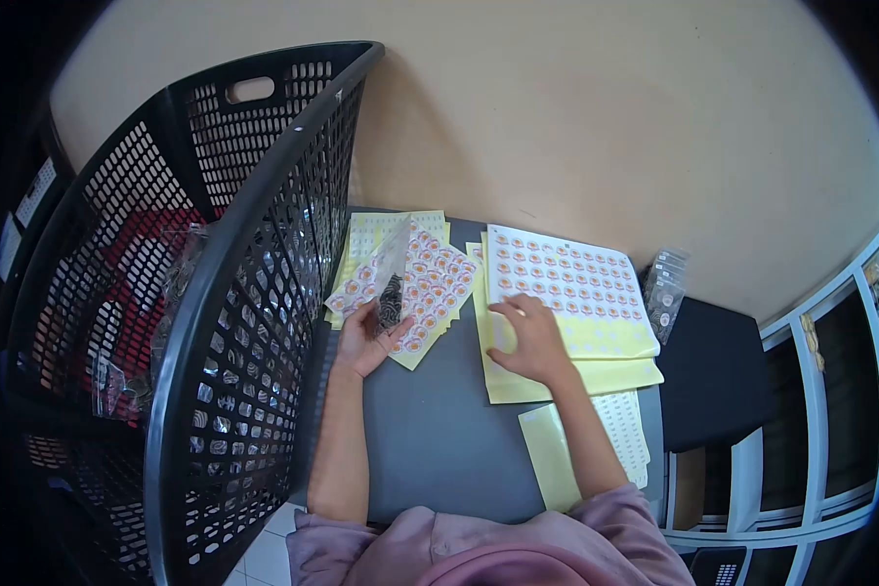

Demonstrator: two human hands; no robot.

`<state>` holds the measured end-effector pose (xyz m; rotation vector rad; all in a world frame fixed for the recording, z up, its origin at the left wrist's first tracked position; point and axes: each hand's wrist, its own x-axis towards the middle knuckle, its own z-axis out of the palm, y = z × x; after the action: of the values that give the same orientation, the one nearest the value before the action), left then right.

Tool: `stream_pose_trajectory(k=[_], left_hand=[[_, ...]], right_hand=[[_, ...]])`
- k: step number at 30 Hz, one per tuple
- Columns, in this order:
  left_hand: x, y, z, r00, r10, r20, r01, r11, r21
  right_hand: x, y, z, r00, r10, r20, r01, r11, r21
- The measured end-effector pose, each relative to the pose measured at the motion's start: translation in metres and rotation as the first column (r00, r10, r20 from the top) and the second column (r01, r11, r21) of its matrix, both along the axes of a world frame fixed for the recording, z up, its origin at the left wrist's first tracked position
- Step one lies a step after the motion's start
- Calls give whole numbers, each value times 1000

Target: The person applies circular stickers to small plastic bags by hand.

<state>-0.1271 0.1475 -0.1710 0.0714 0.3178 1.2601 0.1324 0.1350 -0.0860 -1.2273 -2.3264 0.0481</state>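
Observation:
My left hand (364, 339) is closed on a clear plastic packet (392, 298) with a dark, striped item inside. The packet is tilted above sheets of round orange-and-white stickers (439, 273). On the other side, my right hand (532, 340) hovers over or touches the lower left of a larger sticker sheet (566, 264). Its thumb and forefinger are curved and apart, and I cannot make out anything between them. Yellow backing (518, 387) shows bare along the lower part of that stack.
A tall black perforated basket (264, 195) stands at the left with several clear packets (181, 293) inside. Behind the sticker stack, more packets (666, 293) lean beside a black surface (718, 371). Small-print label sheets (615, 430) lie under my right forearm on the grey table (420, 439).

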Motion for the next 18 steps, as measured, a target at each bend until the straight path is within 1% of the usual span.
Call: stream_pose_trajectory(k=[2, 3, 5, 6, 7, 9, 10, 11, 12, 13, 14, 15, 16, 17, 18], left_hand=[[1, 1, 2, 1000, 20, -20, -21, 999, -37], [2, 2, 1, 1000, 21, -16, -21, 999, -35], [1, 2, 0, 1000, 23, -21, -24, 999, -38], [1, 1, 0, 1000, 22, -22, -23, 999, -38], [1, 0, 2, 999, 31, -36, -33, 998, -45], [3, -1, 7, 998, 41, -46, -43, 998, -47], [4, -2, 10, 995, 47, -85, -49, 999, -20], [5, -4, 14, 991, 53, -123, -53, 999, 5], [8, -6, 18, 991, 53, -122, -53, 999, 6], [14, -10, 29, 984, 38, -176, -39, 999, 2], [19, -11, 35, 973, 24, -230, -25, 1000, -2], [24, -14, 32, 976, -27, -214, 48, 995, 93], [30, -18, 32, 946, -106, -305, 152, 979, 133], [38, -22, 38, 901, -177, -397, 258, 953, 159], [47, -28, 46, 733, -145, -665, 398, 884, 245]], right_hand=[[16, -10, 6, 997, -2, 71, 1, 1000, 6], [16, -17, 10, 997, -1, 74, 1, 1000, 9], [14, -33, 20, 999, -29, 40, 36, 982, -187], [13, -42, 24, 990, -77, 121, 101, 974, -202], [17, -47, 15, 990, -79, 119, 102, 974, -201], [29, -56, -9, 951, -206, 229, 277, 897, -345], [32, -59, -17, 951, -206, 230, 277, 899, -340], [33, -63, -23, 955, -261, 141, 293, 905, -308], [34, -65, -27, 949, -311, 49, 312, 908, -279], [32, -66, -25, 949, -311, 50, 312, 909, -278], [28, -67, -21, 934, -348, 75, 354, 888, -294], [26, -68, -19, 918, -385, 99, 396, 865, -310], [26, -67, -19, 918, -385, 95, 395, 865, -309], [26, -65, -19, 919, -392, 50, 390, 879, -273], [26, -64, -18, 918, -397, 3, 386, 891, -238]])
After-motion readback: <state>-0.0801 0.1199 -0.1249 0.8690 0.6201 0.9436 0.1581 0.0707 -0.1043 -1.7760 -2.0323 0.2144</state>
